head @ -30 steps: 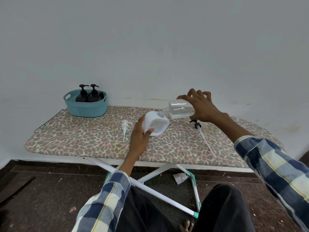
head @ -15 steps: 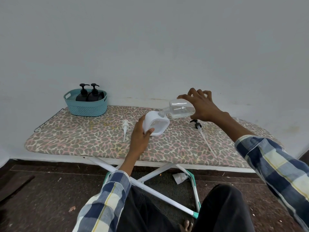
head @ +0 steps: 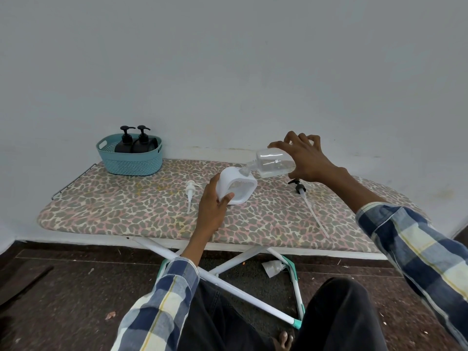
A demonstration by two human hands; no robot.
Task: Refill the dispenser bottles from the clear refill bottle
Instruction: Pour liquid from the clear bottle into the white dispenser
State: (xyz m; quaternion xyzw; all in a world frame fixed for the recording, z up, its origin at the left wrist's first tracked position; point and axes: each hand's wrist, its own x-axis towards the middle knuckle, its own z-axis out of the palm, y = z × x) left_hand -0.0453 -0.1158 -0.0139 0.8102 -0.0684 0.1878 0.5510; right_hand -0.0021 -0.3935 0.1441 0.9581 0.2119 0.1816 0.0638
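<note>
Right now I have the pour under way. My right hand is closed over the base end of the clear refill bottle, fingers spread across its top and thumb underneath, and the bottle lies nearly on its side with its neck pointing left and slightly down. That neck meets the opening at the top of the white dispenser bottle, which stands a little tilted on the ironing board. My left hand wraps the dispenser's near left side, thumb pressed on its front face, steadying it against the push of the pour.

A shallow layer of liquid sits along the lower wall of the refill bottle. I think it is running into the dispenser, though from this distance I cannot make out a stream at the neck.

The white pump head lies on the board just left of my left hand, and the black pump head with its long tube lies to the right, under my right wrist. Two black dispenser bottles stand in the teal basket at the far left corner, pumps fitted.

My judgement is that the next move calls for lifting the refill bottle's base higher, keeping neck and opening together so nothing spills onto the cover.
</note>
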